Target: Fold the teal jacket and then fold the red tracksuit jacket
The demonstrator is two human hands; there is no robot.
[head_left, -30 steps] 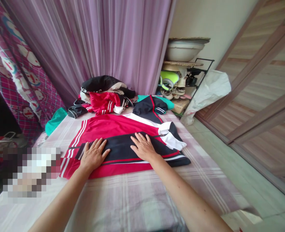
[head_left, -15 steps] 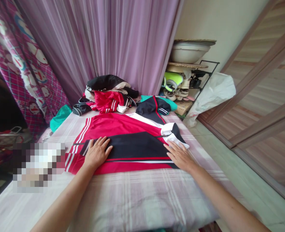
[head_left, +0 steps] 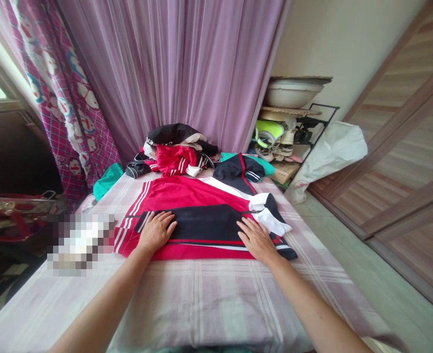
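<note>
A red, white and dark navy track jacket [head_left: 187, 194] lies spread on the bed, its white collar toward the right. One dark sleeve [head_left: 205, 224] is folded across the red body, along the near side. Flat on the cuff end of that sleeve rests my left hand [head_left: 156, 231], fingers stretched out. My right hand [head_left: 256, 239] lies with spread fingers on the sleeve's shoulder end, close to the white collar [head_left: 271, 221]. The other dark sleeve [head_left: 234, 172] reaches away toward the back right. Neither hand grips the cloth.
Behind the jacket is a heap of clothes [head_left: 176, 147] against the purple curtain [head_left: 187, 63]. A pixelated patch covers something at the left edge of the bed [head_left: 202, 299]. At the right stand a shoe rack [head_left: 317, 127], a white bag [head_left: 334, 149] and a wooden wardrobe [head_left: 396, 162].
My right hand has slid left along the dark sleeve, nearer my left hand. My left hand stays near the cuff. The whole view has shifted slightly.
</note>
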